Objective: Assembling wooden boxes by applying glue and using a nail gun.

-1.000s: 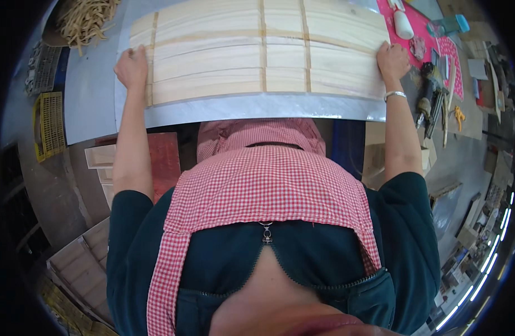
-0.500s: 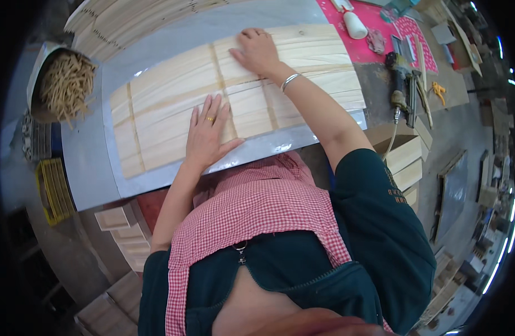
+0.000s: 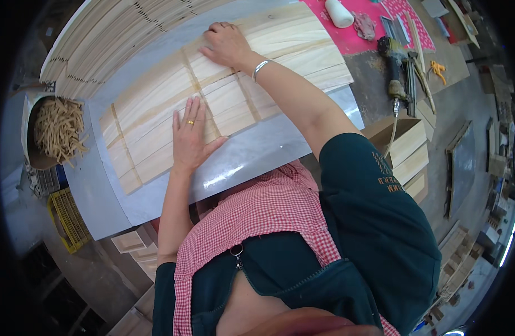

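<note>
Several pale wooden boards (image 3: 151,112) lie together as a long flat panel on the grey tabletop (image 3: 252,147), with darker lines crossing them. Near the panel's front edge my left hand (image 3: 190,137) lies flat on the wood, fingers stretched out and thumb apart; a gold-coloured ring is on one finger. My right hand (image 3: 226,45) rests at the far edge of the panel, fingers a little bent and apart, a silver bangle on its wrist. Neither hand is wrapped round anything.
Stacked thin boards (image 3: 89,50) stand along the far left. A container of wood strips (image 3: 58,129) sits at the table's left edge. To the right are an air nail gun (image 3: 394,73) with a hose, a white bottle (image 3: 339,13), a pink cloth (image 3: 364,26) and wooden boxes (image 3: 410,154).
The panel has slid away from the table's front edge, both hands moving with it, and a wider strip of tabletop shows before it. The whole view has also turned slightly.
</note>
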